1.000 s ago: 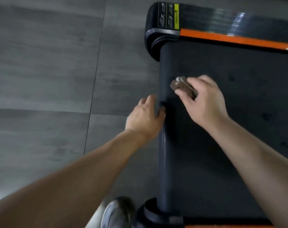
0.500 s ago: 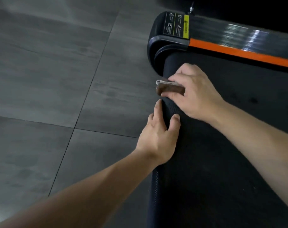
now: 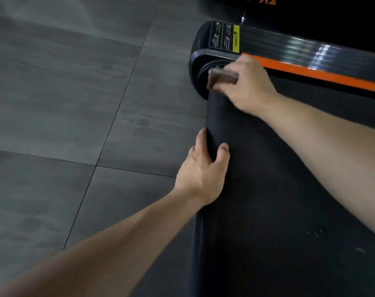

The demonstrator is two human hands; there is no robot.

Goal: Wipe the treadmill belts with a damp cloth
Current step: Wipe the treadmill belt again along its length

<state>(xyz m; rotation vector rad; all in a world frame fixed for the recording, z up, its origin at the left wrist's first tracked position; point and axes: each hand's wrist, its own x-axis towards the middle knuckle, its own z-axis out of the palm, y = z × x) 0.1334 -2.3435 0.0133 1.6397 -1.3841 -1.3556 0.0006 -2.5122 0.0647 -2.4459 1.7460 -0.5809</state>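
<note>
The black textured treadmill belt (image 3: 278, 179) fills the right half of the head view, curving over its rear roller at the left edge. My right hand (image 3: 246, 86) grips a small folded brown cloth (image 3: 222, 78) and holds it against the far end of the roller, beside the end cap. My left hand (image 3: 203, 172) rests on the roller's rounded edge nearer to me, thumb on the floor side and fingers curled over the belt.
A black side rail with an orange stripe (image 3: 323, 76) and a yellow warning label (image 3: 236, 38) borders the belt's far side. A black end cap (image 3: 198, 61) closes the roller's far corner. Grey tiled floor (image 3: 75, 103) lies to the left. Pale specks (image 3: 315, 233) dot the belt.
My right hand has slid the cloth along the roller toward the far end cap. My left hand has kept its place on the roller edge. The camera has come closer.
</note>
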